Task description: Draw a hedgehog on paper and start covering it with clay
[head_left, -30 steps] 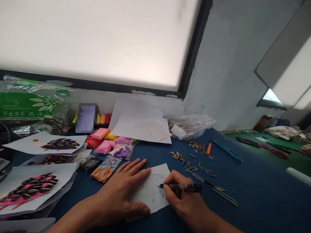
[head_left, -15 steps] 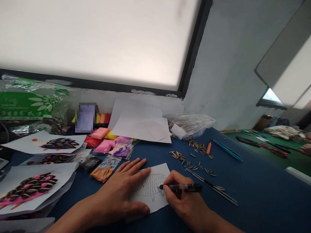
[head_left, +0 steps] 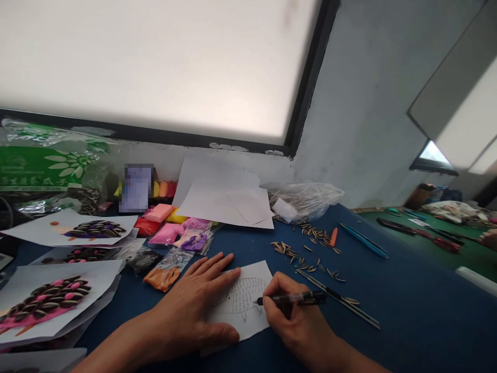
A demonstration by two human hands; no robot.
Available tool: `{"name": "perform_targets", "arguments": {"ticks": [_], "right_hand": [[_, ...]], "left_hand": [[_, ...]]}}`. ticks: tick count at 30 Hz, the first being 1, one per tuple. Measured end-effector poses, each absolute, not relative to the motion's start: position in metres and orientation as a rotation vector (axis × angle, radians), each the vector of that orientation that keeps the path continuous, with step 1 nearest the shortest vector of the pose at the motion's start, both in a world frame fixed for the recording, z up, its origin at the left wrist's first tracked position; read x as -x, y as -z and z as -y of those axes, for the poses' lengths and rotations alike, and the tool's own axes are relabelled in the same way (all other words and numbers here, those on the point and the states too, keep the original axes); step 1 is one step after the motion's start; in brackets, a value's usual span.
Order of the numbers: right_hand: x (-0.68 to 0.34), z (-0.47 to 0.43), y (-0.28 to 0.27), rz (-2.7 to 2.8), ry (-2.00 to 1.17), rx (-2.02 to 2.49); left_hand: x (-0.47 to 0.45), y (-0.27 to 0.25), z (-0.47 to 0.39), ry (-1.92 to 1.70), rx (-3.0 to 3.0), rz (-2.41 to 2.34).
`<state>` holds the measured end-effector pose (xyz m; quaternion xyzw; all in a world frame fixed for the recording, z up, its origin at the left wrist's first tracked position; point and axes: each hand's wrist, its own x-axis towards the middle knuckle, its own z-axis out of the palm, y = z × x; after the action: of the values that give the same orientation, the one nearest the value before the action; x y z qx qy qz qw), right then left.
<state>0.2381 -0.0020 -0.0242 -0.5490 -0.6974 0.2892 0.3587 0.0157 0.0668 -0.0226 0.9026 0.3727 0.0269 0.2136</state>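
Observation:
Under my left hand [head_left: 202, 300] lies a small sheet of white paper [head_left: 254, 329], pressed flat on the blue table. My left fingers are stretched out and spread over its left side. A black pen [head_left: 293, 299] is pinched in my right hand [head_left: 298, 321], its tip touching the paper. On the sheet is an outlined animal-like drawing [head_left: 244, 295] with rows of short marks inside its body and small legs below; my left hand covers part of it. A packet of orange clay [head_left: 163, 274] rests just beyond my left hand.
Sunflower seeds [head_left: 285, 250] lie scattered beyond my right hand, near a slim clear-and-black tool [head_left: 337, 297] and a blue pen [head_left: 363, 241]. Seed-decorated pictures [head_left: 46, 300] are piled at left. Colored clay packets [head_left: 166, 233] and white sheets [head_left: 229, 199] sit at the back.
The pen tip and my right hand have shifted slightly to the right across the drawing. My left hand stays in place on the paper.

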Motion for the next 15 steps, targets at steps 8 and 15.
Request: {"name": "perform_targets", "arguments": {"ticks": [8, 15], "right_hand": [[-0.2365, 0.0016, 0.0209, 1.805, -0.800, 1.419], [-0.2356, 0.0022, 0.0200, 1.779, -0.807, 1.423]], "left_hand": [[-0.0161, 0.0237, -0.0672, -0.114, -2.510, -1.024], [-0.0163, 0.0206, -0.0668, -0.049, -2.516, -1.042]]}}
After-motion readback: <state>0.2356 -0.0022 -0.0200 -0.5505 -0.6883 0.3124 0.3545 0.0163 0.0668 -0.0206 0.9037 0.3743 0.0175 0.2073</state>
